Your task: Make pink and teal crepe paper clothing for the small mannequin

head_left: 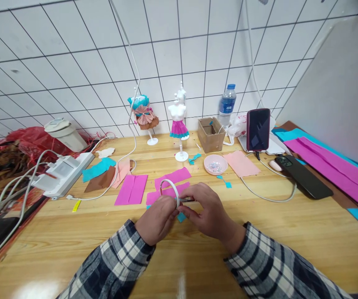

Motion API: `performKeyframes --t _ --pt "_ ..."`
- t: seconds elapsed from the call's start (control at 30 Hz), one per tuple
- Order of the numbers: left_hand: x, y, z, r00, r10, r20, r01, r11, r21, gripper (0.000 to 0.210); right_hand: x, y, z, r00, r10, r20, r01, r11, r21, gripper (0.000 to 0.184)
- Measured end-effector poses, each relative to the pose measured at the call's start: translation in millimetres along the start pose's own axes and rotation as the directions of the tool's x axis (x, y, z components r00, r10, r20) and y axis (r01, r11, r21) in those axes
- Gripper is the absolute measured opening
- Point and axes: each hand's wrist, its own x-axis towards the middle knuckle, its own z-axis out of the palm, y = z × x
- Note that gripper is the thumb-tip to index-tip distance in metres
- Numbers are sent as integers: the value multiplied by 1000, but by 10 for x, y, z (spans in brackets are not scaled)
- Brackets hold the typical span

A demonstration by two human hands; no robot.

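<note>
My left hand [159,219] is closed around the lower end of a white band-like loop [170,181], which rises above the fingers. My right hand [209,212] pinches close beside it, with a small dark and metallic piece [186,199] showing between its fingers; its kind I cannot make out. Behind and under the hands lie magenta crepe paper strips [173,177] and a small blue paper scrap [181,217]. To the left is a folded magenta paper piece [131,189]. Fingertips hide where the loop and the small piece meet.
At the back stand a mini dress form [177,111] in a magenta skirt, another dressed form [144,116], a cardboard box [210,137] and a bottle [227,104]. A pink bowl [207,165] holds beads. Phones [305,176] and a power strip [69,176] with cables flank the work.
</note>
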Motion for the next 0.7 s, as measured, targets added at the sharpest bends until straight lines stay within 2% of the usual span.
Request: performKeyframes --t 0.13,0.37,0.47,0.53,0.57,0.6,0.63,0.67,0.7 --pt "25 7 -8 999 -9 36 10 999 -35 29 -9 30 5 999 22 -25 -22 1000 -6 15" --pt "-10 -21 -6 1000 -24 -14 24 1000 -11 28 -34 1 57 998 -1 70 2 1000 -18 3" --pt "-13 -17 -24 1000 -22 -11 21 998 -51 27 16 1 -59 996 -54 69 58 997 -53 6" --pt "-11 -17 -35 1000 -19 -14 18 996 -84 28 50 36 -247 996 -77 -39 71 987 -144 14" --pt "-11 -20 -40 1000 -23 -18 21 995 -94 29 49 69 -367 985 -60 -163 22 974 -226 21" --pt "-11 -25 -43 999 -31 -22 29 995 -101 30 23 112 -497 933 -49 -357 -81 937 -341 29" --pt "-12 -33 -47 999 -47 -25 44 993 -105 30 -32 165 -626 848 -53 -527 -225 864 -449 42" --pt "-14 -43 -50 997 -66 -29 62 992 -108 31 -121 225 -747 798 -11 -603 -378 769 -516 56" --pt "-16 -53 -53 996 -86 -34 82 991 -109 32 -242 288 -851 813 55 -580 -457 677 -577 66"
